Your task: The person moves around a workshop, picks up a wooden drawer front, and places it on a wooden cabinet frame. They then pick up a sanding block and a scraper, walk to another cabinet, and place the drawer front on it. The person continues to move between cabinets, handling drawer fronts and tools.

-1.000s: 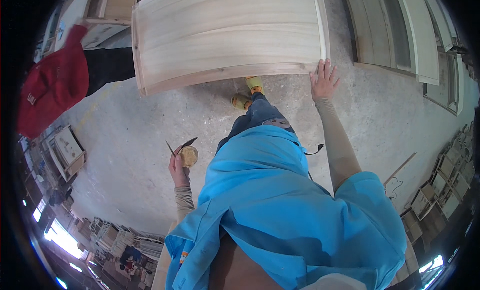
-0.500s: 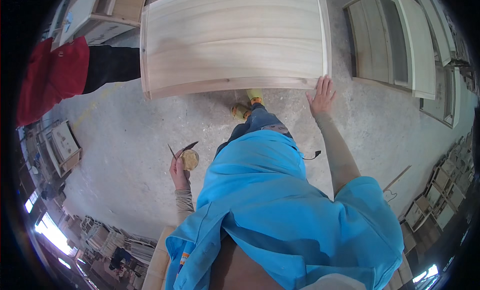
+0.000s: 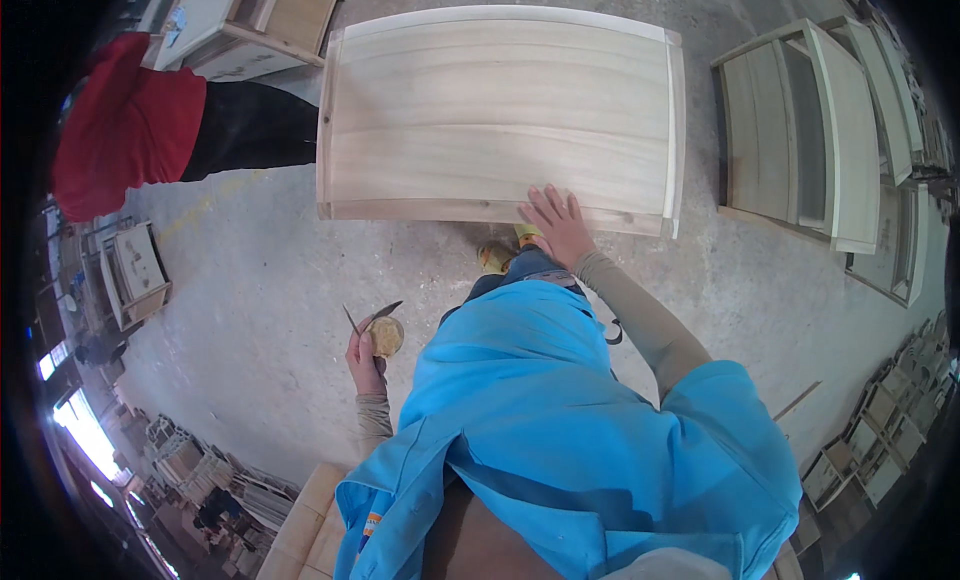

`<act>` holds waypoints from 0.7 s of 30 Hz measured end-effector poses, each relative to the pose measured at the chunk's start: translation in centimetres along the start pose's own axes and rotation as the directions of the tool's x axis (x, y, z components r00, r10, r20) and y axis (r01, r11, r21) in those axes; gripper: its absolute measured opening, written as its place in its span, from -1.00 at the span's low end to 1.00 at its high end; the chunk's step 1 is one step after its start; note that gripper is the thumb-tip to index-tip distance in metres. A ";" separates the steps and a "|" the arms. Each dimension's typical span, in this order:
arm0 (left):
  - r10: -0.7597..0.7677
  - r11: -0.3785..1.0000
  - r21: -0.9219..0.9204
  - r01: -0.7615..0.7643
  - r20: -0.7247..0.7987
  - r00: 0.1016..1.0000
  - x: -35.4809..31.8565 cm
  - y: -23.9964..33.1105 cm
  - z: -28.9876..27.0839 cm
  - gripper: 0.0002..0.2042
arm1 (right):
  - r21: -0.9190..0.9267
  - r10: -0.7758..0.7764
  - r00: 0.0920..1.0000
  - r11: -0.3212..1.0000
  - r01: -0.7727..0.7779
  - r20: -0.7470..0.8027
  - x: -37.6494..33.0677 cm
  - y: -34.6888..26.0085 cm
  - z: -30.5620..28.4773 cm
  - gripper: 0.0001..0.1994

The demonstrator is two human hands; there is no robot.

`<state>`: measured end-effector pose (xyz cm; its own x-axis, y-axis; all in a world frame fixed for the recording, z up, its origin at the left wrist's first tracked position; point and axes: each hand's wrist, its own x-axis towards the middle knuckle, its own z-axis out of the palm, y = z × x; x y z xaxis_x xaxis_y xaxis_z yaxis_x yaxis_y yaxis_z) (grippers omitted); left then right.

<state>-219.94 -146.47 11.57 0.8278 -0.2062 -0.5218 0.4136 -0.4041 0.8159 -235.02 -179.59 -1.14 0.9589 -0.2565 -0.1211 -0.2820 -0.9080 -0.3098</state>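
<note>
A pale wooden cabinet (image 3: 500, 120) stands in front of me, its broad flat top toward me. My right hand (image 3: 562, 230) lies with fingers spread on the near edge of this top, right of its middle. Low on my left, away from the cabinet, my left hand (image 3: 364, 360) grips a small round tub of yellowish paste (image 3: 386, 336). Two thin blades, one of them dark (image 3: 385, 311), stick up from the same hand; their handles are hidden by the fingers, and their exact kind is unclear.
A person in a red top (image 3: 135, 125) and black trousers stands at the cabinet's left side. More wooden cabinets (image 3: 800, 140) stand to the right, another cabinet (image 3: 255, 30) at far left. Stacked wooden parts (image 3: 875, 410) line the right. Behind me is a cream padded surface (image 3: 305, 525).
My right hand has slid left along the near edge, from the right corner toward the middle. The left hand keeps its hold. The cabinet shows slightly lower and farther right in view.
</note>
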 end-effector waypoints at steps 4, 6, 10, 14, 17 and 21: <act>-0.001 0.998 -0.064 -0.002 -0.040 0.999 -0.6 0.4 -0.6 -0.66 | 0.071 -0.044 0.996 0.996 0.049 -0.079 3.2 -1.7 -1.8 -0.40; -0.013 0.997 -0.081 0.009 -0.039 0.999 -0.5 0.5 -1.1 -0.66 | 0.270 -0.033 0.999 0.962 0.039 -0.026 5.1 -2.9 -2.0 -0.44; -0.003 0.995 -0.098 -0.001 -0.038 0.999 -0.2 0.3 -2.1 -0.68 | 0.839 -0.114 0.962 0.522 -0.155 0.249 7.8 -5.9 -0.9 -0.55; -0.045 0.990 -0.133 0.042 -0.016 0.999 1.3 0.3 -3.9 -0.69 | 0.791 -0.361 0.771 -0.128 -0.598 0.524 10.0 -9.9 1.5 -0.51; -0.014 0.994 -0.107 0.016 0.019 1.000 3.8 0.1 -6.8 -0.70 | 0.646 -0.292 0.693 -0.252 -0.721 0.659 10.8 -13.6 3.0 -0.51; 0.071 0.997 -0.007 -0.071 0.145 0.987 8.6 0.6 -12.6 -0.69 | 0.585 0.022 0.749 -0.639 -0.499 0.662 11.7 -17.0 10.7 -0.47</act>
<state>-207.81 -137.24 10.72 0.7911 -0.3619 -0.4931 0.3565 -0.3823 0.8525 -219.34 -163.58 -7.41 0.6916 0.0074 -0.7223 -0.3159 0.9023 -0.2932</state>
